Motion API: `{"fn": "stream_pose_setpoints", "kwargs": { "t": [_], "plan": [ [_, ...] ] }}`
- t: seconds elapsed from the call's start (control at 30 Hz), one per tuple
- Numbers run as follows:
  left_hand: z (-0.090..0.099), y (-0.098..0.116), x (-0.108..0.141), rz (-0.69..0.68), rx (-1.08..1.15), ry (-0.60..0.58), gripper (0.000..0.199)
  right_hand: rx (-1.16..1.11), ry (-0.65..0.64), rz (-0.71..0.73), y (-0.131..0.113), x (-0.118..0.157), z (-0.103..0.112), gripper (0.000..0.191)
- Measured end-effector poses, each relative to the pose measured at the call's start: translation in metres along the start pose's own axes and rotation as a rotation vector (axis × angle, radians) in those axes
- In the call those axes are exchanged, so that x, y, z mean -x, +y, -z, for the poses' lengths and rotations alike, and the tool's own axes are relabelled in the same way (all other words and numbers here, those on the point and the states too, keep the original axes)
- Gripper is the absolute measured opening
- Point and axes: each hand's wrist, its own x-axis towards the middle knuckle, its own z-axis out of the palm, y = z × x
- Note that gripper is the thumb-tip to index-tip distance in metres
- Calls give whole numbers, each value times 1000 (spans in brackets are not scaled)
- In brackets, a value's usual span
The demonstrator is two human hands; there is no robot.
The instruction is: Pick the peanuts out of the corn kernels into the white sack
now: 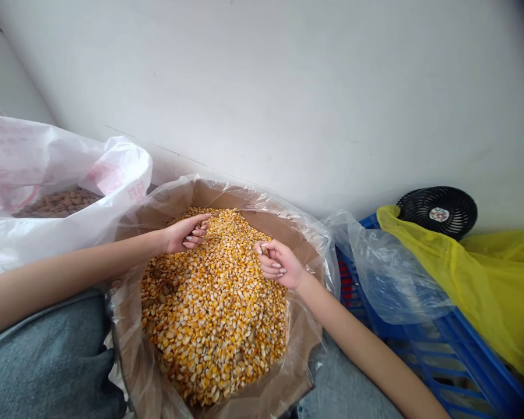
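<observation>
"The left hand (pixel 184 234), how's it sitting?"

"Curled over, palm down, fingers bent in just above the corn kernels (pixel 213 314). I can't tell if it's holding any."

"And the right hand (pixel 280 265)?"

"Closed up too, thumb pressed to the fingers, pinching what looks like a kernel or two. The two hands are near each other over the middle of the pile, well apart from touching."

"Where's the corn?"

"Heaped in a cardboard box (pixel 299 331) lined with a clear plastic liner (pixel 262 201), right in front of the person. The liner's edge folds out over the rim."

"What's around the box? Take the box as the clock."

"At 10 o'clock, a white sack (pixel 48 169) stands open with brown nuts (pixel 59 203) inside, though they're hard to make out exactly. At 3 o'clock, a clear plastic bag (pixel 388 273) lies on a blue crate (pixel 445 355), and a yellow plastic bag (pixel 493 279) drapes beside it. At 2 o'clock, a small black fan (pixel 436 212) sits by the white wall (pixel 288 99). At 8 o'clock, there's the person's grey trouser leg (pixel 39 361)."
</observation>
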Motion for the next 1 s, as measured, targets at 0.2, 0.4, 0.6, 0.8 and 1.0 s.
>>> {"fn": "stream_pose_setpoints", "kwargs": {
  "t": [0.2,0.4,0.6,0.8,1.0],
  "plan": [
    [0,-1,-2,21,-50,43,10,-177,132,16,3,-7,8,28],
    [3,-4,-1,98,-185,-38,27,-217,231,-19,2,-10,14,37],
    [3,-9,-2,52,-367,-65,18,21,273,75,12,-11,7,49],
    [0,-12,-2,-81,-531,132,29,673,494,247,24,-25,11,35],
    [3,-8,-4,-191,-571,294,35,1281,540,244,20,-57,12,27]
  ]
}}
